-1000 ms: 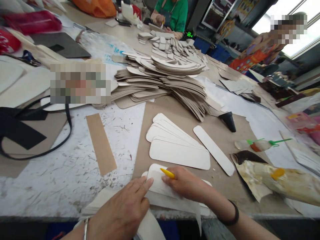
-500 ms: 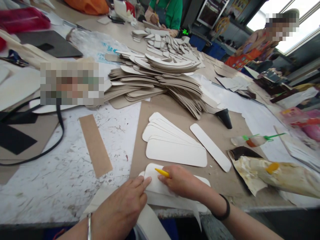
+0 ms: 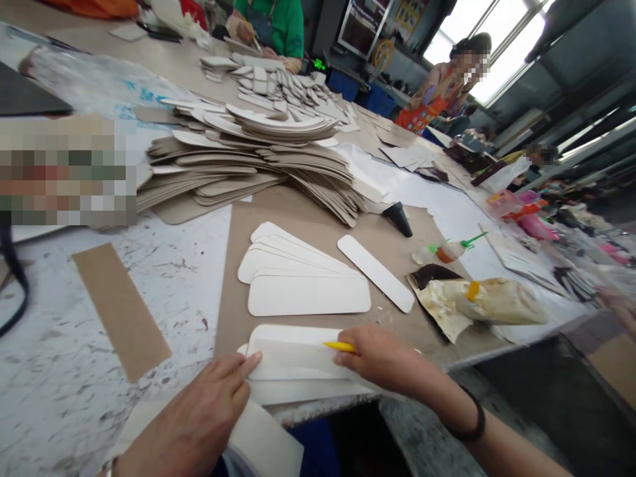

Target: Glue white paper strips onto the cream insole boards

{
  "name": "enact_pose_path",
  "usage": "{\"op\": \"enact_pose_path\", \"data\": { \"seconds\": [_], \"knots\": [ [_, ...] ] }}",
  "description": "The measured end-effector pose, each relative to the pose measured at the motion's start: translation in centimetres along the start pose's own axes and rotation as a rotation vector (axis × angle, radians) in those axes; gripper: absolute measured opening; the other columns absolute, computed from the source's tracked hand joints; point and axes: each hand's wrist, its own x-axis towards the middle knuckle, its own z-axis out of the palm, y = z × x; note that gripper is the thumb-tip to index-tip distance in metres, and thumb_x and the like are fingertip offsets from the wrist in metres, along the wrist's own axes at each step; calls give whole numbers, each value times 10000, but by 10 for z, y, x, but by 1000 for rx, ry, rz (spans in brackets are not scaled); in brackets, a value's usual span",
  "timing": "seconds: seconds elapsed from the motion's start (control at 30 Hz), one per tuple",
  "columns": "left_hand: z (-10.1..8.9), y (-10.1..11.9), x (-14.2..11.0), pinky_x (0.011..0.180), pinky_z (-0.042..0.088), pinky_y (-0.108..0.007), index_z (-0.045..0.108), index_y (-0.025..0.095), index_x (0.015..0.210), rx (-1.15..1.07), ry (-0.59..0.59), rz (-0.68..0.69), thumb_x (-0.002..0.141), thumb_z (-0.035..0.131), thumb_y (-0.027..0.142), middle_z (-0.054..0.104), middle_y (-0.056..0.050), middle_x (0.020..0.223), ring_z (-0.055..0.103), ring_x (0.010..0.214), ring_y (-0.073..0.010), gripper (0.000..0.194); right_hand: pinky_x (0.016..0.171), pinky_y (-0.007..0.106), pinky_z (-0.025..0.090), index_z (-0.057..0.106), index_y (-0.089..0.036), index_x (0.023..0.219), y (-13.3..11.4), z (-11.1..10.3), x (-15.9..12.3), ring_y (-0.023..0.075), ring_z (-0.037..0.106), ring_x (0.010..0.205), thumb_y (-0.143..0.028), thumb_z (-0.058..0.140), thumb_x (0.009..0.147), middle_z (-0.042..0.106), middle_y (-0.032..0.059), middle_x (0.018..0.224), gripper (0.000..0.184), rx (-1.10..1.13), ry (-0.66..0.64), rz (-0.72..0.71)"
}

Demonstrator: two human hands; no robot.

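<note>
A white card strip with rounded corners (image 3: 288, 335) lies near the table's front edge, over other pale strips. My left hand (image 3: 199, 401) rests at its left end, fingers stretched out and one fingertip pressing on the surface. In my right hand (image 3: 385, 358) is a slim yellow pointed tool (image 3: 338, 346), its tip lying over the strip's right half. A thin pale sheet (image 3: 293, 358) covers part of the strip. Just beyond, several white strips (image 3: 308, 295) lie fanned out, with a single one (image 3: 375, 273) to their right.
Large stacks of curved card pieces (image 3: 258, 159) stand farther back. A brown strip (image 3: 122, 311) lies at left. To the right are a black cone (image 3: 399, 218), small bottles (image 3: 450, 250) and a stained, wrapped bundle (image 3: 487, 301). A person in green (image 3: 288, 30) works across the table.
My right hand and the yellow tool have moved rightward along the strip, away from my left hand. The camera view has turned to the right.
</note>
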Motion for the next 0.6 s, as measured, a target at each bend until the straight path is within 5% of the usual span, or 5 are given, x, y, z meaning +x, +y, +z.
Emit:
{"op": "enact_pose_path", "data": {
  "seconds": [0.2,0.47,0.6],
  "knots": [
    [15,-12,-10,917,528,-348,688,196,1008,-35,98,66,722,358,-9,614,-43,1234,580,1099,-225,482,650,262,366,607,-153,847,51,36,-17,197,605,779,-254,490,907,664,63,832,167,298,189,99],
    [37,-28,-26,955,480,-255,641,238,1088,2,121,93,782,406,82,535,8,1337,524,1175,-190,416,616,294,314,633,-172,885,56,57,-14,269,620,826,-346,541,887,684,95,845,197,220,314,325],
    [31,-31,-23,983,428,-206,660,229,1006,4,125,181,763,395,80,521,13,1350,535,1159,-165,390,627,283,323,636,-168,876,61,62,-9,240,620,800,-298,562,869,683,76,834,149,282,301,276]
  ]
}}
